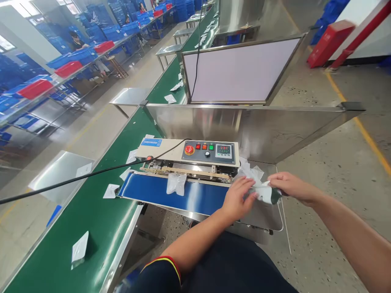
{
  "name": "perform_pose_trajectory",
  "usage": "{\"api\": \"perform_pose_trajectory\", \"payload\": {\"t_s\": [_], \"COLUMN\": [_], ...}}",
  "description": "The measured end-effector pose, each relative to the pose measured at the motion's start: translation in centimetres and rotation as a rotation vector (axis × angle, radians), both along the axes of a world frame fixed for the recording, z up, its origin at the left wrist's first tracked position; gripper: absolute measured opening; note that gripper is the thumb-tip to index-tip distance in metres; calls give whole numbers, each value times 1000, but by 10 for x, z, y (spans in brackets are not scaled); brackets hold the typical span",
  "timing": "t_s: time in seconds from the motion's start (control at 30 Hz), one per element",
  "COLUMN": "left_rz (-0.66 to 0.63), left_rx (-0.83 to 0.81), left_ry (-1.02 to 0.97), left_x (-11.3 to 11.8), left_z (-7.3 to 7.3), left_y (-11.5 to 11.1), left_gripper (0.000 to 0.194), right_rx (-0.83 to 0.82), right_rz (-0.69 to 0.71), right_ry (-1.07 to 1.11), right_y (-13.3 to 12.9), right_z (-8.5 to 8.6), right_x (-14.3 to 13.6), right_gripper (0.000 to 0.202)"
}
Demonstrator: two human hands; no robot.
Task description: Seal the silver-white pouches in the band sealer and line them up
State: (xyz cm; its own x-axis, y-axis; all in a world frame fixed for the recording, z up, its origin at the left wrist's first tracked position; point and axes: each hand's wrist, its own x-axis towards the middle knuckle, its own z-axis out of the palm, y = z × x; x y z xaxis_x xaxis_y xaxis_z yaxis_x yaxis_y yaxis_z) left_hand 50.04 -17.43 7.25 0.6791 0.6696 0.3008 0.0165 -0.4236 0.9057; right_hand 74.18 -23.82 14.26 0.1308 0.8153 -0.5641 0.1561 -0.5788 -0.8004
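Observation:
My left hand (238, 198) and my right hand (290, 186) both grip one small white plastic pouch with a dark green end (265, 193), held just right of the sealing machine's blue belt (159, 190). Another clear pouch (175, 183) rides on that belt under the sealing rail. The machine's cream body (166, 148) carries a red knob, coloured buttons and a digital display (223, 151). A pile of loose pouches (250, 171) lies on the steel tray (269, 217) behind my hands.
A long green conveyor (100, 228) runs along the left with scattered sealed pouches (80, 247). A black cable (91, 173) crosses it. Steel guards (259, 126) rise behind the machine. Blue and red crates fill far shelves, where a person sits.

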Motion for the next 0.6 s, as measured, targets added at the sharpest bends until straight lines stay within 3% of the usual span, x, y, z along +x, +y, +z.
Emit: {"api": "perform_pose_trajectory", "payload": {"t_s": [0.07,0.2,0.33,0.47,0.6], "left_rz": [-35,122,217,388,487], "left_rx": [-107,-406,-609,-906,-1005], "left_ry": [21,95,164,251,219], "left_x": [7,-1,-10,-9,-15], "left_z": [1,-9,-33,-60,-74], "left_y": [-3,-11,-12,1,23], "left_gripper": [30,38,43,44,40], "right_rx": [64,254,125,0,-16], "right_rz": [-102,-318,-506,-771,-813], "right_ry": [97,47,-168,71,197], "right_y": [-13,-43,-64,-54,-22], "right_z": [-3,-36,-75,-95,-94], "right_x": [-21,-58,-83,-98,-111], "right_gripper": [47,67,58,52,49]}}
